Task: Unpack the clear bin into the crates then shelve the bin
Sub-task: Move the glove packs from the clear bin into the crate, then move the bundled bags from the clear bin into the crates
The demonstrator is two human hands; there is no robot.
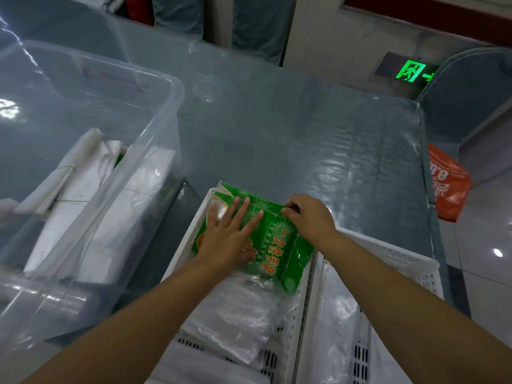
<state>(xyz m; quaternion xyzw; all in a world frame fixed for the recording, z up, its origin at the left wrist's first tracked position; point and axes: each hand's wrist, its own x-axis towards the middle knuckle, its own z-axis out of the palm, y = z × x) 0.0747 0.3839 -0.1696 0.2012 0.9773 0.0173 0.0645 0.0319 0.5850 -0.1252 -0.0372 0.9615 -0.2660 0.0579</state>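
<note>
Hands are both pressed on a green packet (273,239) lying at the far end of the left white crate (191,231): the left hand (230,231) is laid flat with fingers spread, the right hand (311,218) is curled over its top edge (fingertips hidden, so an actual pinch can't be confirmed). White bundles (91,195) are seen blurrily through the clear bin (166,112) on the left. The right crate (393,261) is cut off below.

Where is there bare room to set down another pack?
Bare table lies beyond the left crate, between clear bin and the table's right edge. Left crate is crowded: green pack under both hands, left hand, right hand. The right crate holds only clear plastic.
</note>
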